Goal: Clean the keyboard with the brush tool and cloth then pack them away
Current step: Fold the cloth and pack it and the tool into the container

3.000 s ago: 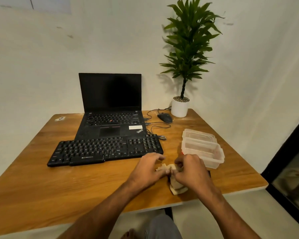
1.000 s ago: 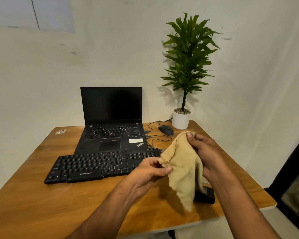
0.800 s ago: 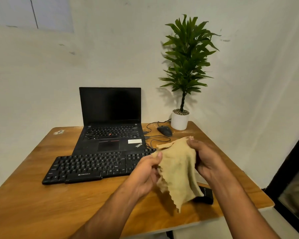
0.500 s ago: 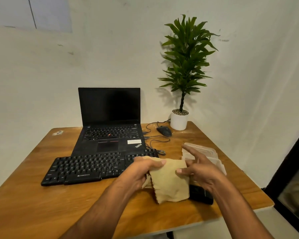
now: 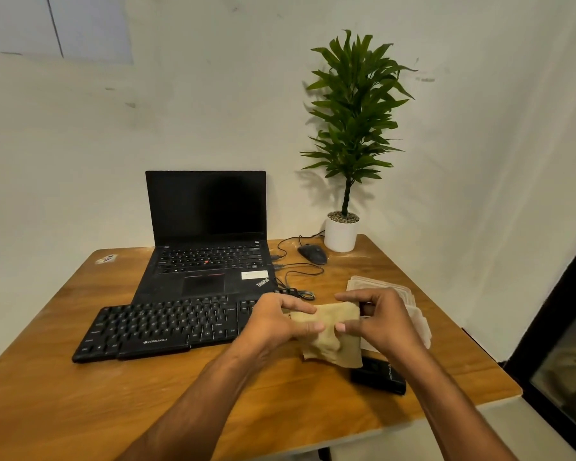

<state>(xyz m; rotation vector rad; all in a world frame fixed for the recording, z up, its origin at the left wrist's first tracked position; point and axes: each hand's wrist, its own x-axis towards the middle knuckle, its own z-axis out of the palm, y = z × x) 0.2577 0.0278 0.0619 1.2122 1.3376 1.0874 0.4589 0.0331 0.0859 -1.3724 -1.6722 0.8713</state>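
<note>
Both of my hands hold a tan cloth (image 5: 334,334) just above the table, right of the black keyboard (image 5: 167,326). My left hand (image 5: 276,322) pinches the cloth's left edge between thumb and fingers. My right hand (image 5: 379,324) pinches its right edge the same way. The cloth is folded over and hangs down between them. A small black case (image 5: 379,377) lies flat on the table under the cloth's lower corner. I cannot make out a brush.
An open black laptop (image 5: 207,247) stands behind the keyboard. A clear plastic container (image 5: 409,307) sits behind my right hand. A mouse (image 5: 312,253) with cables and a potted plant (image 5: 343,227) occupy the far right. The table's right edge (image 5: 499,394) is close.
The cloth was lifted off the table and shaken open, then lowered. It is now folded narrower, with my two hands closer together on its top edge.
</note>
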